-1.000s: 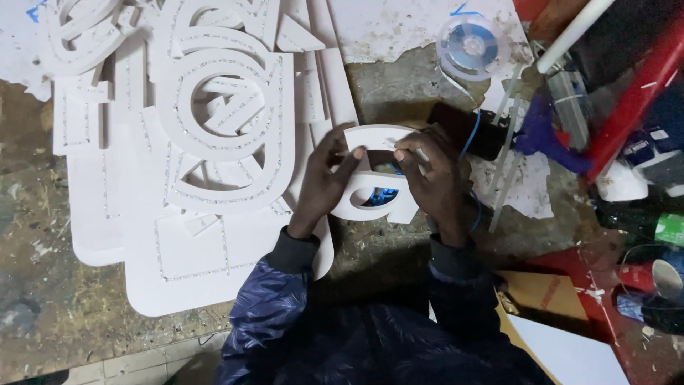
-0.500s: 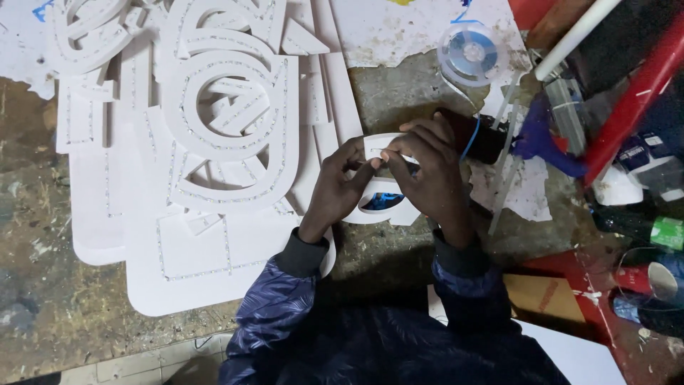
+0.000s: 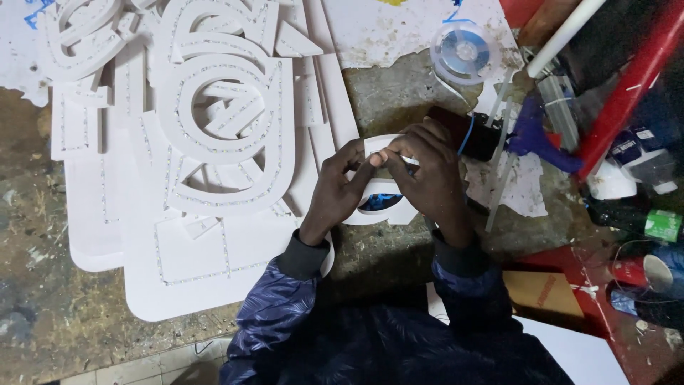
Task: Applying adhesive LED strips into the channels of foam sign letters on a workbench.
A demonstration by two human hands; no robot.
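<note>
Scuffed, paint-stained workbench point(image 3: 43, 285), cluttered on the right. Both hands are working mid-bench on a small white foam cutout point(image 3: 381, 203), rounded, with a blue patch showing through its opening.

Left hand point(image 3: 335, 189) is wrapping the cutout's left edge from outside, fingers curled, thumb pressing its top rim; looks like it's bracing the piece flat and steady. Right hand point(image 3: 427, 178) is lying over the cutout, thumb and forefinger pinching something tiny at the top rim, right against the left thumb. Can't tell what is being pinched; too small.

White foam boards point(image 3: 107, 228) are stacking up far left, cutout rings and letters point(image 3: 228, 114) lying on top, dotted lines running along their edges. Kept clear of the hands, likely as stock.

Containers: clear spool point(image 3: 463, 50) far right of centre, a blue coil sitting inside. Cup point(image 3: 659, 271) at the right edge, contents not showing. Green-labelled bottle point(image 3: 659, 224) lying on its side just beyond it. Purple glue gun point(image 3: 534, 135) is resting just right of the hands, within reach.
</note>
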